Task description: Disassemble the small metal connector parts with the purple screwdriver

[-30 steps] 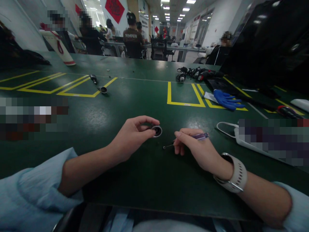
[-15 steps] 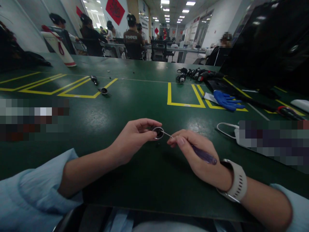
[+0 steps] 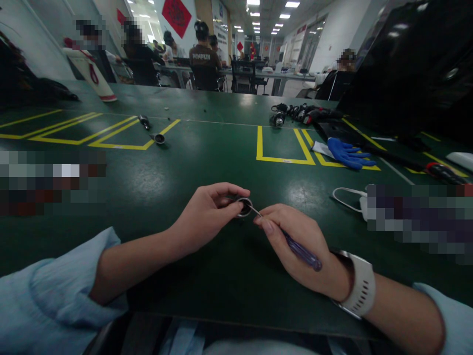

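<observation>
My left hand (image 3: pixel 207 217) pinches a small round metal part (image 3: pixel 244 206) with a dark centre, resting on the green table (image 3: pixel 229 158). My right hand (image 3: pixel 295 241) grips a small screwdriver with a purple handle (image 3: pixel 301 251) like a pen. Its thin metal tip reaches into the round part's opening. A white watch sits on my right wrist.
A blue glove (image 3: pixel 347 153) and dark tools (image 3: pixel 295 113) lie at the back right. A white cable (image 3: pixel 345 195) curls at the right. Two small metal parts (image 3: pixel 158 139) lie at the back left among yellow floor-tape lines. Several people sit at tables beyond.
My right hand turned the screwdriver from lying flat on the table to pointing left, and brought its tip into the round part held by my left hand.
</observation>
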The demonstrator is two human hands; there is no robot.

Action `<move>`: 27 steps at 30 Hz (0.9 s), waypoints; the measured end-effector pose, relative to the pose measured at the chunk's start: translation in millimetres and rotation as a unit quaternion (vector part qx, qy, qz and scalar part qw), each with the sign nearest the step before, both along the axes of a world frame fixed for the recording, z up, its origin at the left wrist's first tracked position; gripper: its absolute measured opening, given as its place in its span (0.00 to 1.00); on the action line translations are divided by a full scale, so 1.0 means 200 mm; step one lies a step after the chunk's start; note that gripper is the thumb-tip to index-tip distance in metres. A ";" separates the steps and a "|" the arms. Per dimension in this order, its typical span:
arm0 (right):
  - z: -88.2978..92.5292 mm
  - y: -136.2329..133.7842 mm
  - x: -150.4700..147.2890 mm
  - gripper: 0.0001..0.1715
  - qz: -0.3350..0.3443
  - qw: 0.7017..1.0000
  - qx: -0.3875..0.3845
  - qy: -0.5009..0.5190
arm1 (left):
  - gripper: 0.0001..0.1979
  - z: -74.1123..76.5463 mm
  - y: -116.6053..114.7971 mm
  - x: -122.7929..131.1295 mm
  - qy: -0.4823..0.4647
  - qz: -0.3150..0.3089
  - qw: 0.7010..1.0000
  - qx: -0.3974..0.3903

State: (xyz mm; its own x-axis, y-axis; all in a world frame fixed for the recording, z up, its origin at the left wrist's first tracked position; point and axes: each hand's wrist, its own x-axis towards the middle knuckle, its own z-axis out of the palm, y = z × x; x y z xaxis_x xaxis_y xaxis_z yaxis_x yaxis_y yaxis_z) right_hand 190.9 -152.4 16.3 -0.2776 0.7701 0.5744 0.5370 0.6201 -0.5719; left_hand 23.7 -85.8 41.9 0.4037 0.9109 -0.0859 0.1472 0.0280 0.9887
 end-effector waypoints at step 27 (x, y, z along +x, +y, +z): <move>0.02 -0.02 -0.03 0.08 -0.004 0.998 0.057 -0.040 | 0.14 0.00 -0.01 0.01 -0.003 0.002 1.000 -0.015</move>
State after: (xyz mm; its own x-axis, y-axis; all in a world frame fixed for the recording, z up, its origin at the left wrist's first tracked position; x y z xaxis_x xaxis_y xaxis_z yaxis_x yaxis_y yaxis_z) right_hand 185.3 -157.4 19.8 -0.3196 0.7033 0.6350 0.5832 0.6742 -0.4531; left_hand 24.8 -87.9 42.0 0.4005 0.9095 -0.1113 0.1419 0.0585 0.9882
